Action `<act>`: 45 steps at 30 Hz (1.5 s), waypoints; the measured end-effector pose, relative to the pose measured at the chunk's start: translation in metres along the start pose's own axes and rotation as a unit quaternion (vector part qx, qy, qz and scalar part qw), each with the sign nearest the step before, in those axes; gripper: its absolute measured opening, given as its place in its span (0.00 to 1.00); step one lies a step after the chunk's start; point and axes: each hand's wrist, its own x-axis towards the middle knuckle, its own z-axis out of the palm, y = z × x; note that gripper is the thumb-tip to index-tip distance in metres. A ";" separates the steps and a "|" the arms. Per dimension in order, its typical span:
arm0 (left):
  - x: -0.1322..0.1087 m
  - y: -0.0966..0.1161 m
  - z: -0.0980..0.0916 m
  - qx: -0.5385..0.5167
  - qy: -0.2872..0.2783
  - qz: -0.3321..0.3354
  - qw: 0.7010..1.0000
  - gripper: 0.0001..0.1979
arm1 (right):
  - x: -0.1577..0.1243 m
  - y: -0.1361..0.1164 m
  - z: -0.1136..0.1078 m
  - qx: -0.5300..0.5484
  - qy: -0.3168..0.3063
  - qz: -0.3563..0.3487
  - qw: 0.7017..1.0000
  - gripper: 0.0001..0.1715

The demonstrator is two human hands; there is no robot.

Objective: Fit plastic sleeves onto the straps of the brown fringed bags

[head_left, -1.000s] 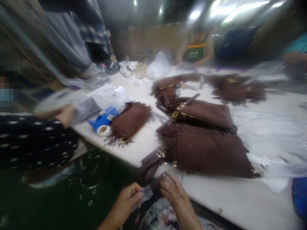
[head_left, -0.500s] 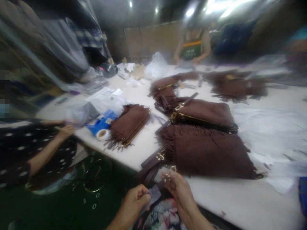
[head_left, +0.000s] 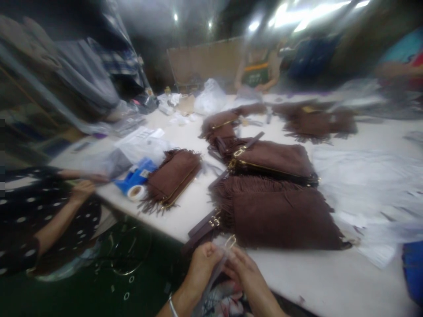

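Note:
At the table's near edge my left hand [head_left: 202, 266] pinches a translucent plastic strip [head_left: 218, 268]. My right hand [head_left: 243, 267] is closed beside it, its fingertips nearly meeting the left ones. A gold clasp [head_left: 230, 241] sticks up from the right fingertips, with the film close against it. What lies deeper between the fingers is hidden. Just beyond my hands lies a brown fringed bag [head_left: 284, 215] on its side. Its dark strap [head_left: 202, 228], with gold fittings, hangs toward the table edge.
More brown fringed bags [head_left: 277, 160] lie on the white table [head_left: 307, 277], one at left [head_left: 175, 174] near a blue tape dispenser [head_left: 142, 172] and a tape roll [head_left: 136, 193]. White wrapping [head_left: 360, 185] covers the right side. A co-worker's polka-dot sleeve [head_left: 20, 237] is at left; another person stands across.
My left hand has moved up and right to meet my right hand, bringing the plastic strip against the gold clasp. The view has shifted slightly.

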 end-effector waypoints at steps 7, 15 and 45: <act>-0.002 0.000 -0.006 0.083 0.015 0.020 0.996 0.11 | -0.011 -0.065 -0.030 -0.633 -0.013 -0.247 0.733 0.23; 0.007 -0.005 0.001 0.141 0.016 0.081 0.986 0.06 | 0.034 -0.065 -0.040 -0.747 -0.057 -0.303 0.589 0.19; 0.047 -0.008 0.046 0.035 0.039 0.021 0.998 0.15 | 0.035 -0.042 -0.049 -0.647 0.024 -0.302 0.700 0.12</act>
